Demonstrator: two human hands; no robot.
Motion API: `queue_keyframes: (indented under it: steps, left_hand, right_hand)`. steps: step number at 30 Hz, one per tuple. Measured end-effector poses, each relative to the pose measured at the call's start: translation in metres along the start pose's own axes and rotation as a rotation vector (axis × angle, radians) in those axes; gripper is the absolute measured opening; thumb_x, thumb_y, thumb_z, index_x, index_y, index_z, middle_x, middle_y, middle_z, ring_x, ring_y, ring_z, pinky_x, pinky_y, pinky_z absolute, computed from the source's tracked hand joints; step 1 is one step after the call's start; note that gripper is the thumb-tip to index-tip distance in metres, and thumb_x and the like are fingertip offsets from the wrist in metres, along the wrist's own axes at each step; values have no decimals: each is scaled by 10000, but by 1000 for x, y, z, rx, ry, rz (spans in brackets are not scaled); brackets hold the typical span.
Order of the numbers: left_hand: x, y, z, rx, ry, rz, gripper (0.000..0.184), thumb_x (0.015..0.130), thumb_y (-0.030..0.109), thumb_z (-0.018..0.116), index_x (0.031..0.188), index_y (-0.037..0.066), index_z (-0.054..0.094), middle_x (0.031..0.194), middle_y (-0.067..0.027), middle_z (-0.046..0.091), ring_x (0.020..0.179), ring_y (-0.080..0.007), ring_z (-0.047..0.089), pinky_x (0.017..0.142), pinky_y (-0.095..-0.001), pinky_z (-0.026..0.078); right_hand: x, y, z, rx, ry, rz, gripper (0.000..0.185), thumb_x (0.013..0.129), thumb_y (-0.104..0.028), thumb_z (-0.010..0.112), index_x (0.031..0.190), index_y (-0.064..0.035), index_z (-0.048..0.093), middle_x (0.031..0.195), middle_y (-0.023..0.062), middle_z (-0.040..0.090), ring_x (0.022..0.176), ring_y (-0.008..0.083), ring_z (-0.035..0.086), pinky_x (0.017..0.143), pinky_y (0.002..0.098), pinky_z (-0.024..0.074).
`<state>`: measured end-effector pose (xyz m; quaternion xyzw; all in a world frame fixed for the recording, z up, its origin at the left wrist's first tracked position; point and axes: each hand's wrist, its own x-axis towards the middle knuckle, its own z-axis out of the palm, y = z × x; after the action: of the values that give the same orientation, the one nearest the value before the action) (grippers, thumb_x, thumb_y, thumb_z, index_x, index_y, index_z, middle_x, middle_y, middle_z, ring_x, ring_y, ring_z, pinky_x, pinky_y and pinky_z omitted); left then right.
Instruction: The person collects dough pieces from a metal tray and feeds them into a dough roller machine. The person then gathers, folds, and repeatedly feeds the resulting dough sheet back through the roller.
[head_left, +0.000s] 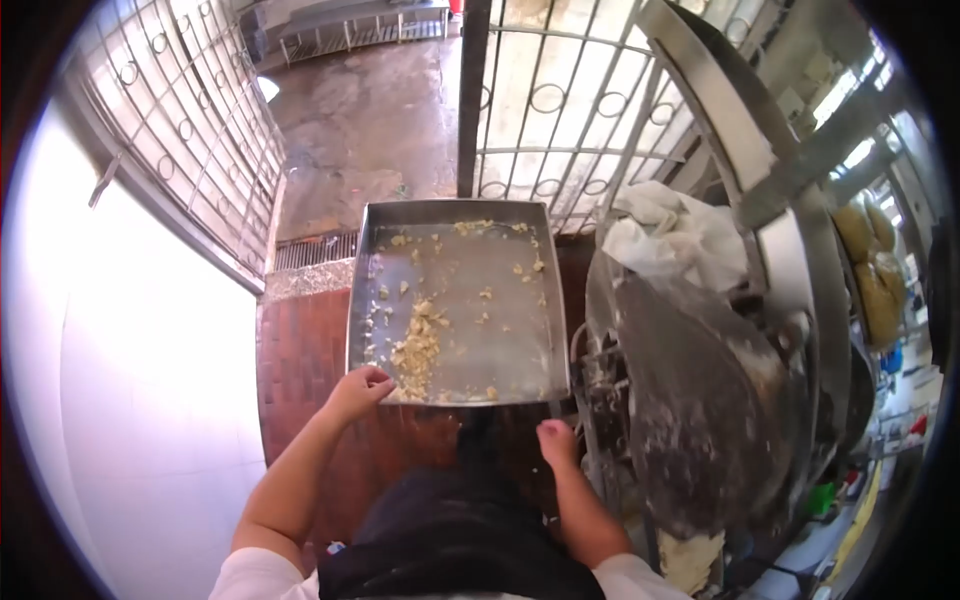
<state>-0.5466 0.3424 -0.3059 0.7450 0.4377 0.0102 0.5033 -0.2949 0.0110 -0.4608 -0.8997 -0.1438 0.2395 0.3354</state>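
A square metal tray [490,330] with raised sides lies in front of me. Pale yellow crumbs [417,345] are heaped toward its left near side, and smaller bits are scattered along the edges. My left hand [360,393] is at the near left corner of the tray, its fingers curled together by the rim. Whether they pinch the rim or some crumbs is unclear. Just below the near right corner, apart from the tray, my right hand [558,442] is closed in a fist. What it holds, if anything, is hidden.
A bulky, flour-dusted machine [690,400] stands close on the right, with a white cloth [675,235] on top. Left of me runs a white wall [150,400]. Beyond the tray, a barred metal gate [580,100] flanks a doorway onto wet concrete [370,130]. Red tiles [300,350] cover the floor here.
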Motion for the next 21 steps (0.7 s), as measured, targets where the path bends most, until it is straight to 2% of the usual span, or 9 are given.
queue_keyframes:
  steps: [2, 4, 5, 8, 11, 14, 16, 18, 21]
  left_hand:
    - [38, -4, 5, -45, 95, 21, 329, 840, 284, 673, 991, -7, 643, 899, -108, 670, 838, -168, 623, 761, -306, 493]
    - [83, -36, 6, -101, 244, 32, 359, 834, 328, 667, 992, 6, 646, 895, -137, 676, 820, -218, 631, 751, -331, 495]
    - [93, -20, -6, -71, 312, -17, 348, 871, 336, 630, 998, 12, 637, 932, -125, 669, 856, -202, 619, 769, -324, 483]
    - [154, -59, -17, -305, 597, -130, 375, 911, 353, 583, 1030, -1, 616, 961, -122, 653, 895, -189, 602, 803, -315, 467]
    - [216, -135, -17, -362, 671, -247, 505, 926, 406, 552, 1127, -58, 548, 1033, -145, 625, 974, -196, 577, 866, -311, 440]
    - [270, -173, -16, -229, 693, -340, 649, 895, 488, 556, 1228, -67, 496, 1120, -187, 609, 1042, -240, 576, 912, -327, 425]
    - [296, -170, -21, -107, 650, -385, 621, 902, 533, 503, 1106, -46, 595, 984, -188, 649, 959, -267, 611, 858, -354, 441]
    - [317, -154, -33, -46, 522, -494, 614, 904, 546, 481, 1017, -33, 648, 890, -192, 659, 903, -283, 627, 821, -367, 446]
    - [345, -195, -19, -358, 743, -439, 591, 917, 520, 454, 908, -29, 673, 804, -216, 648, 838, -323, 630, 783, -392, 443]
  right_hand:
    - [58, -58, 27, 35, -47, 80, 305, 765, -294, 699, 941, -48, 666, 885, 147, 682, 852, 304, 650, 779, 380, 506]
    - [128, -94, 48, -78, -127, 189, 430, 765, -315, 683, 1082, -36, 604, 1048, 170, 646, 975, 329, 617, 847, 398, 484]
    - [150, -108, 56, -153, -176, 253, 497, 765, -325, 675, 1152, -30, 573, 1129, 182, 629, 1037, 342, 601, 881, 408, 472]
    - [221, -133, 66, -272, 114, 90, 617, 770, -302, 674, 1276, -11, 477, 1227, 221, 557, 1143, 370, 530, 976, 433, 414]
    - [293, -110, 69, -322, 381, 26, 636, 789, -311, 669, 1281, 32, 457, 1243, 253, 533, 1187, 390, 491, 1015, 432, 386]
    - [347, -68, 60, -178, 195, 185, 545, 773, -319, 718, 1153, 35, 551, 1072, 180, 621, 1010, 297, 581, 914, 390, 439]
    - [374, -45, 52, 17, 56, 268, 466, 762, -332, 740, 1037, 21, 609, 949, 121, 652, 885, 215, 598, 834, 358, 465]
    - [377, -62, 48, 60, 121, 253, 381, 746, -293, 747, 954, -8, 602, 887, 67, 610, 810, 163, 535, 736, 351, 444]
    - [391, -74, 56, 176, 150, 279, 269, 727, -224, 748, 807, -44, 565, 763, 11, 555, 685, 126, 471, 630, 319, 408]
